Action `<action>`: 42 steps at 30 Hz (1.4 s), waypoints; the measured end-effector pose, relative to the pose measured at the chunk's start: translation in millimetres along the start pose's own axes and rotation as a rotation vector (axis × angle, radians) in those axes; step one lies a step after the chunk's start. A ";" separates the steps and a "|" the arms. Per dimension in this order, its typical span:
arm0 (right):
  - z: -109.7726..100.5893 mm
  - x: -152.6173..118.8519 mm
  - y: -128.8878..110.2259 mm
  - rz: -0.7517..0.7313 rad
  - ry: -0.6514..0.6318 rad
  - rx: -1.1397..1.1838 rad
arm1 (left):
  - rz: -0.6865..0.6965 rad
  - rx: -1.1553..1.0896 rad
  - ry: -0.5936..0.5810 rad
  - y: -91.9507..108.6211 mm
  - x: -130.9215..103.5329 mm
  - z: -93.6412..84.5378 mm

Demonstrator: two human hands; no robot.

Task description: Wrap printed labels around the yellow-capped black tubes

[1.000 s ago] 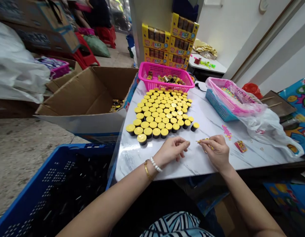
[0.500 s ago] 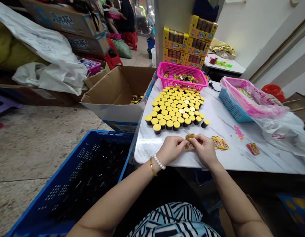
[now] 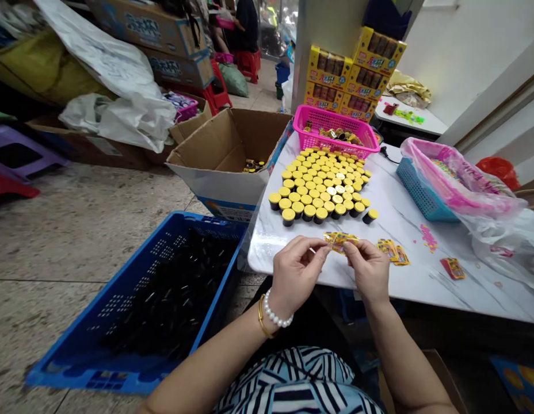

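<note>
Between my hands is a small yellow printed label (image 3: 339,241), held just above the front edge of the table. My left hand (image 3: 296,273) pinches its left end between thumb and forefinger. My right hand (image 3: 370,267) grips the right end, thumb on top. To the right of it lie more yellow labels (image 3: 393,252), and a separate small stack of red-and-yellow labels (image 3: 453,268) sits further right. Beyond my hands, many black tubs with yellow lids (image 3: 321,214) stand packed together on the white marbled table (image 3: 267,247).
A pink basket (image 3: 308,140) stands behind the tubs, and a blue basket (image 3: 426,192) lined with pink plastic is at right. On the left are an open cardboard box (image 3: 198,152) and a blue crate (image 3: 68,345) of black pieces. A person (image 3: 245,26) sits far back.
The label is now stretched out wider between my hands, which have moved apart slightly. My view has turned left, shifting the whole scene to the right.
</note>
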State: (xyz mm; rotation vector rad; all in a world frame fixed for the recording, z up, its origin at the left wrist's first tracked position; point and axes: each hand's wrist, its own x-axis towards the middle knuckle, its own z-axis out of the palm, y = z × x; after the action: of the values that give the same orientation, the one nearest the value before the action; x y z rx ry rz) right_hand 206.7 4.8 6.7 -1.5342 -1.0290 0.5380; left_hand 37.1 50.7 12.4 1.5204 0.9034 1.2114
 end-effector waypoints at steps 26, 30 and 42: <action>92.5 -35.2 -9.1 -0.356 -0.193 -0.060 | -0.126 -0.055 0.250 -15.6 -28.3 -62.1; 96.3 -33.6 -8.8 -0.376 -0.245 -0.085 | -0.089 -0.028 0.303 -19.5 -26.4 -64.6; 97.2 -16.2 -19.5 -0.409 -0.220 -0.113 | -0.062 -0.026 0.404 -20.7 -29.2 -72.7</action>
State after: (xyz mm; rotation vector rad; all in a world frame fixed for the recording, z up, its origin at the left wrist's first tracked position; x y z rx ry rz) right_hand 114.5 43.6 -1.5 -1.3290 -1.5212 0.3684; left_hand -40.2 45.5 -11.6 1.2359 1.1816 1.5073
